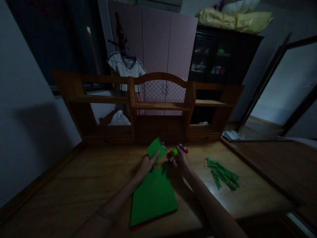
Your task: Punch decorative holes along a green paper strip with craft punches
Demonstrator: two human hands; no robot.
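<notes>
My left hand (148,163) pinches a small green sheet (155,149), tilted up, with a row of small dark notches or holes along its upper right edge. Close by that edge is a small purple piece (163,144) with a white eye-like spot. My right hand (182,160) is closed on a small colourful object (175,152) with green, red and purple parts and eye-like spots; its exact kind is unclear in the dim light. Below my hands lies a stack of larger green sheets (155,196), with a reddish layer at its bottom edge.
A loose pile of thin green strips (223,174) lies on the wooden desk (99,191), right of my right arm. A wooden shelf unit (160,105) stands along the desk's far edge. A raised wooden rim (257,168) borders the right side.
</notes>
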